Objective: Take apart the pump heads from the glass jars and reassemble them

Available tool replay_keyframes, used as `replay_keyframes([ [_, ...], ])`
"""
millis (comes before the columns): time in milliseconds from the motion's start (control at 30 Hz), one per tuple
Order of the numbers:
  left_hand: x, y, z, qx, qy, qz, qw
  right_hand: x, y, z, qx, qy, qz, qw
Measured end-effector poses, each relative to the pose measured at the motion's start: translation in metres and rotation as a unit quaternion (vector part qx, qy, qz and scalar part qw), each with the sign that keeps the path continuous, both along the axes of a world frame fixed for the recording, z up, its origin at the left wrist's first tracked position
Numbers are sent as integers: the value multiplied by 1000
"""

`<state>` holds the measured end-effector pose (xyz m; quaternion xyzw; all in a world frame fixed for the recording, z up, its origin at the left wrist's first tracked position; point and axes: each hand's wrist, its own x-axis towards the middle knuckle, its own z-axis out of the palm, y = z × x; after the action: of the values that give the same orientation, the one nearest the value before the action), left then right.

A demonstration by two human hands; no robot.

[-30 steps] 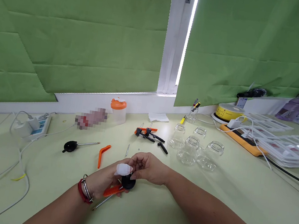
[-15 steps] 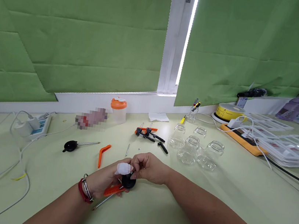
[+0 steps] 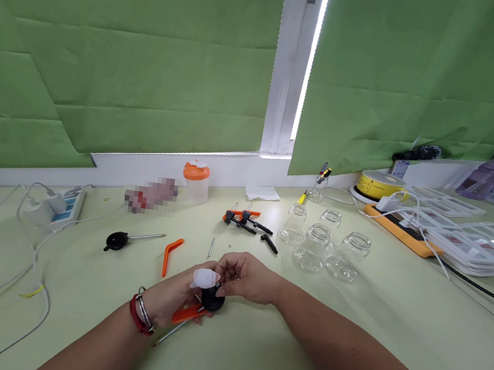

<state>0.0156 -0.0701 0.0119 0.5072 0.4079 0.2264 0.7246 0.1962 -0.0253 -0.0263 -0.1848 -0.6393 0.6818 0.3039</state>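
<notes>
My left hand [image 3: 180, 298], its thumb wrapped in white, is closed around a black round part [image 3: 212, 300] joined to an orange handle [image 3: 187, 314] and a metal rod [image 3: 171, 332]. The fingers of my right hand [image 3: 246, 277] pinch at the top of the black part; anything small between them is hidden. Left of my hands lie an orange bent piece [image 3: 168, 255] and a black round part with a rod [image 3: 116, 241]. Beyond my hands are a metal pin [image 3: 211, 247], a black piece [image 3: 270, 244] and two orange-black assemblies [image 3: 242, 218].
Several glass jars [image 3: 311, 249] stand right of centre. An orange-lidded cup [image 3: 196, 181] is near the wall. White cables and a power strip [image 3: 66, 212] are at the left; an orange power strip [image 3: 401, 231] and stacked clear trays [image 3: 473, 244] are at the right.
</notes>
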Motion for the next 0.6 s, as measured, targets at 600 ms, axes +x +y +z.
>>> replay_keyframes([
  [600, 0, 0, 1, -4, -2, 9, 1000, -2, -3, 1, 22, -27, -26, 999],
])
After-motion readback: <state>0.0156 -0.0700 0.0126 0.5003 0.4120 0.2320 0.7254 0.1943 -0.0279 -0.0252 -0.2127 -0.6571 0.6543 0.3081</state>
